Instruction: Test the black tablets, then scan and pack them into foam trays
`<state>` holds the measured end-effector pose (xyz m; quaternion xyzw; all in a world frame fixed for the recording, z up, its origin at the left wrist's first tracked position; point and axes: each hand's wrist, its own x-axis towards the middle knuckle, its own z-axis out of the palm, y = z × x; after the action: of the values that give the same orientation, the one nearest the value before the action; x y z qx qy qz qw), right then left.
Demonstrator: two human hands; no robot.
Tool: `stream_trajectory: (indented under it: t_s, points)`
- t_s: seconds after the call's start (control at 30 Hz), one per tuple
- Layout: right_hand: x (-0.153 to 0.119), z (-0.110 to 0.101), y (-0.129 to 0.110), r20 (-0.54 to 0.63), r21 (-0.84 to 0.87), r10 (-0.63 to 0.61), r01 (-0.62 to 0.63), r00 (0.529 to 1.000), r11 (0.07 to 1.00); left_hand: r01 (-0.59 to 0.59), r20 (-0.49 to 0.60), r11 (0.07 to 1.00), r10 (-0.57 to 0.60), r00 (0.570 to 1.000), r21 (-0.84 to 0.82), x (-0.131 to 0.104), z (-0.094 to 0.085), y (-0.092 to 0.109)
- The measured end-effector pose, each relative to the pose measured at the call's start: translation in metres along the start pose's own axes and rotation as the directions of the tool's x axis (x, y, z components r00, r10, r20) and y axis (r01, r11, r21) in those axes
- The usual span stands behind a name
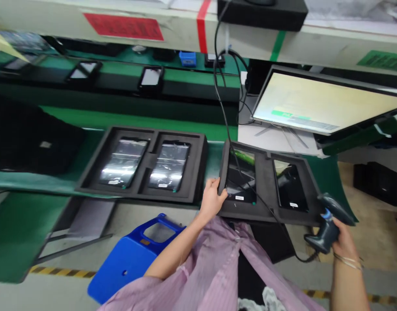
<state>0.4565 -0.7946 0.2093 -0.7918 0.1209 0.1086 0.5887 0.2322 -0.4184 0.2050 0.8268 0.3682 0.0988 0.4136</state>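
My left hand (pixel 212 201) grips the left edge of a dark foam tray (pixel 265 166), its fingers over the rim. Two tablets lie side by side in that tray: a left one (pixel 242 177) and a right one (pixel 291 185), each with a small white label. My right hand (pixel 345 242) is wrapped round the handle of a black barcode scanner (pixel 328 231) with a blue trigger, at the tray's right corner. The scanner's black cable (pixel 266 207) runs up across the tray. To the left, a second foam tray (pixel 149 166) holds two more film-covered tablets (pixel 124 162).
A lit monitor (pixel 328 101) stands behind the right tray. Overhead runs a shelf edge (pixel 179 30) with hanging cables. Devices (pixel 151 77) rest on the line at the back. A blue stool (pixel 127 259) is below left, and a black bundle (pixel 30 134) lies at far left.
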Motion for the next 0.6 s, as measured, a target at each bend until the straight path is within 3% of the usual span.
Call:
stream_trajectory:
  t_s: [0.07, 0.13, 0.27, 0.37, 0.43, 0.5, 0.6]
  points:
    - [-0.023, 0.011, -0.006, -0.029, 0.078, 0.029, -0.026, 0.999, 0.997, -0.025, -0.077, 0.999, 0.022, 0.997, -0.044, 0.002, -0.039, -0.008]
    - [-0.051, 0.035, -0.011, -0.018, 0.149, 0.049, -0.045, 0.999, 0.988, -0.056, -0.160, 0.997, 0.047, 0.986, -0.057, 0.001, -0.084, -0.028]
    - [-0.115, 0.124, -0.018, 0.212, 0.088, 0.013, -0.032, 0.977, 0.996, -0.038, -0.335, 0.988, 0.087, 0.938, 0.152, 0.006, -0.187, -0.101]
    - [-0.157, 0.205, -0.017, 0.494, 0.024, 0.014, -0.030, 0.869, 0.999, 0.091, -0.416, 0.958, 0.032, 0.909, 0.272, 0.016, -0.263, -0.166]
    - [-0.181, 0.254, -0.014, 0.629, 0.031, 0.003, -0.029, 0.778, 0.999, 0.164, -0.439, 0.937, -0.013, 0.898, 0.309, 0.025, -0.303, -0.206]
    - [-0.200, 0.293, -0.011, 0.720, 0.068, -0.031, -0.025, 0.693, 0.997, 0.234, -0.433, 0.924, -0.085, 0.897, 0.304, 0.034, -0.328, -0.241]
    - [-0.222, 0.327, -0.009, 0.801, 0.152, -0.133, 0.018, 0.584, 0.988, 0.330, -0.401, 0.911, -0.213, 0.891, 0.249, 0.046, -0.341, -0.284]
